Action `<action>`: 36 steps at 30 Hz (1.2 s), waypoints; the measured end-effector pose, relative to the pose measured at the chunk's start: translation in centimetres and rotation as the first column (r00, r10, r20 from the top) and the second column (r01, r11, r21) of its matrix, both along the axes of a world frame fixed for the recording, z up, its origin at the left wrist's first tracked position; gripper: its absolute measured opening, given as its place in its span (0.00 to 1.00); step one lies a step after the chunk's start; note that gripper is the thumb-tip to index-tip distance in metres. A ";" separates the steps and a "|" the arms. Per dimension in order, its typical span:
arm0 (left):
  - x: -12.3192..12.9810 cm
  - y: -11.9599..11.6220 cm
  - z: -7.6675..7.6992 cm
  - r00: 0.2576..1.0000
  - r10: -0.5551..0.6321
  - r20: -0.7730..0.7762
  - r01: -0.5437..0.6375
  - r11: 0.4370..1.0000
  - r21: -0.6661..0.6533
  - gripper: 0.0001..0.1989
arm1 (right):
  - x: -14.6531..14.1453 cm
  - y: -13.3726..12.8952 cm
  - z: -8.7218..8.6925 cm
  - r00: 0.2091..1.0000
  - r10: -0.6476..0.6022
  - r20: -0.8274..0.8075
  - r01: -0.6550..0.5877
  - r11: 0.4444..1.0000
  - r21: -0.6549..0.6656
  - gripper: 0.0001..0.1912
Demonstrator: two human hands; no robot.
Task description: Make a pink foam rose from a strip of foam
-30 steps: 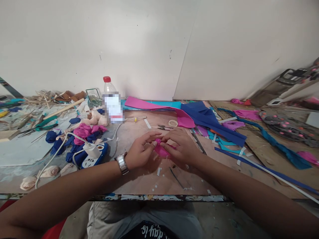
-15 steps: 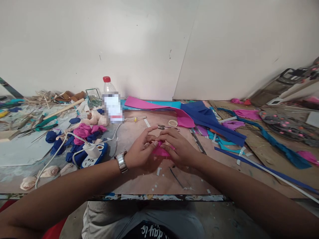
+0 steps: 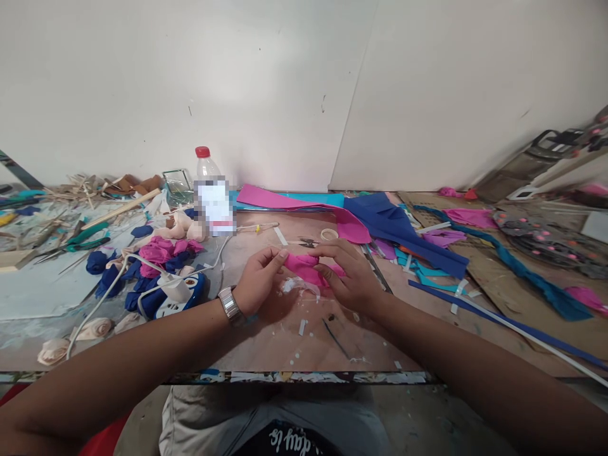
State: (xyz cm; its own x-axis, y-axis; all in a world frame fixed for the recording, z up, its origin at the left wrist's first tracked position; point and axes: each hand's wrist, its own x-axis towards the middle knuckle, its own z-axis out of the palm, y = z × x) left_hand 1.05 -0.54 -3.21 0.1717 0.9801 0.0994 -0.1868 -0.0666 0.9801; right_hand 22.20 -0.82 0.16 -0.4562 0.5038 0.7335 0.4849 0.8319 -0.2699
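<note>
Left hand (image 3: 259,282), with a silver metal-link wristwatch (image 3: 230,305) at its wrist, has thumb and forefinger pinched together on one end of a short, bright pink strip of soft, crepe-like paper (image 3: 304,268). We find our right hand (image 3: 354,275) clamped on the opposite end, thumb on the near side and fingers curled over the far edge; part of that grip is hidden from us. The strip spans the gap between the two hands, to the right of the left one and to the left of the right one, its long axis running crosswise and slanting slightly toward us at the right. More material gathers at the right hand, which we judge nearer its bulk. Just on our side of the strip we record a whitish, translucent patch (image 3: 297,287) over the brown tabletop (image 3: 275,348), its nature unclear. Beyond the strip we note a pale cream ring (image 3: 322,235) and, farther back, a wide dark blue folded sheet (image 3: 403,231).
</note>
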 end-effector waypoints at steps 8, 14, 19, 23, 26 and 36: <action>0.1 -0.4 1.2 0.999 0.040 -0.010 -0.040 0.998 0.048 0.18 | 0.2 0.0 -0.3 0.998 -0.056 -0.029 0.056 0.998 0.006 0.10; 0.2 -0.3 0.4 0.996 -0.048 0.072 0.051 0.998 -0.038 0.18 | 0.2 0.3 -0.7 0.989 -0.097 -0.115 0.089 0.994 -0.068 0.08; 0.3 -0.7 0.3 0.978 -0.138 0.157 0.160 0.977 -0.142 0.18 | 0.1 0.4 -0.8 0.977 -0.128 -0.168 0.102 0.982 -0.156 0.08; 0.6 -0.7 0.9 0.944 -0.156 0.291 0.230 0.943 -0.239 0.16 | 0.2 0.3 -0.7 0.983 -0.109 -0.148 0.084 0.982 -0.167 0.08; 0.8 -0.6 1.1 0.935 -0.119 0.333 0.216 0.938 -0.272 0.17 | 0.3 0.2 -0.7 0.991 -0.080 -0.108 0.064 0.987 -0.146 0.09; 0.8 -0.6 1.2 0.944 -0.046 0.326 0.147 0.945 -0.292 0.18 | 0.3 0.3 -0.6 0.982 -0.110 -0.153 0.092 0.988 -0.124 0.09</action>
